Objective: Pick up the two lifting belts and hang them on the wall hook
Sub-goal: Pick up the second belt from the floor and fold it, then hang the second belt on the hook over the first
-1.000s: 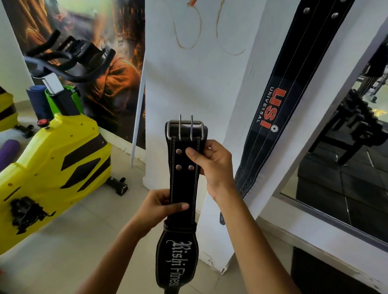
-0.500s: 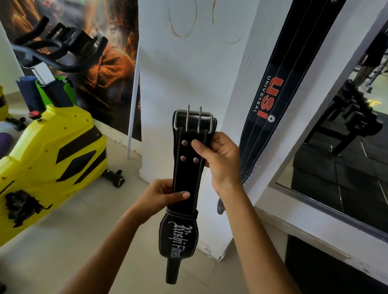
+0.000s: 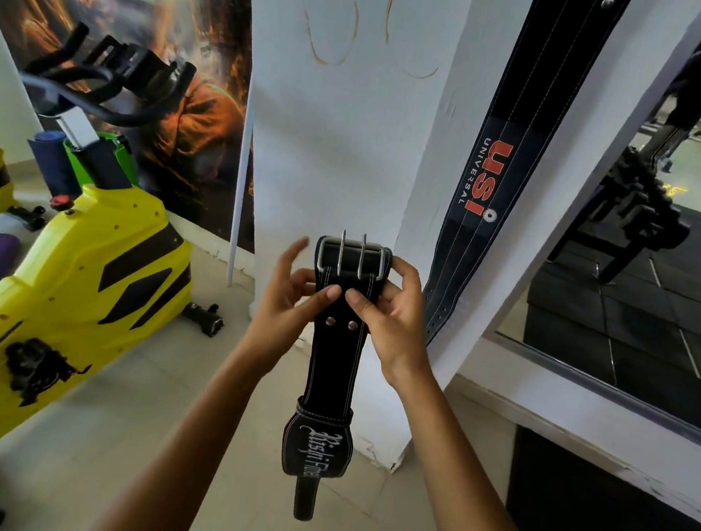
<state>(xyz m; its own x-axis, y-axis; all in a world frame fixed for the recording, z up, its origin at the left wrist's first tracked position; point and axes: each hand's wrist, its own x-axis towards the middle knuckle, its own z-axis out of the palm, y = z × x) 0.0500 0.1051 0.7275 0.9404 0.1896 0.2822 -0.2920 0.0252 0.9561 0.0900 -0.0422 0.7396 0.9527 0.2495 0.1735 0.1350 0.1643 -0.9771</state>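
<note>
Gripping one belt (image 3: 337, 350), two hands, second belt (image 3: 503, 151) hanging

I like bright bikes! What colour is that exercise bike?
The exercise bike is bright yellow with black patches, shown in the head view.

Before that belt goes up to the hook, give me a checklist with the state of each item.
1. Both hands on the belt in hand: ok. The left hand and right hand pinch it just below the buckle.
2. Buckle end up: ok, prongs pointing upward.
3. Tail hanging free: ok, it dangles above the floor and touches nothing.
4. Other belt already up: ok, it hangs along the white pillar.
5. Hook located: cannot tell, it is out of the picture at the top.
6. Room left on the hook: cannot tell.
</note>
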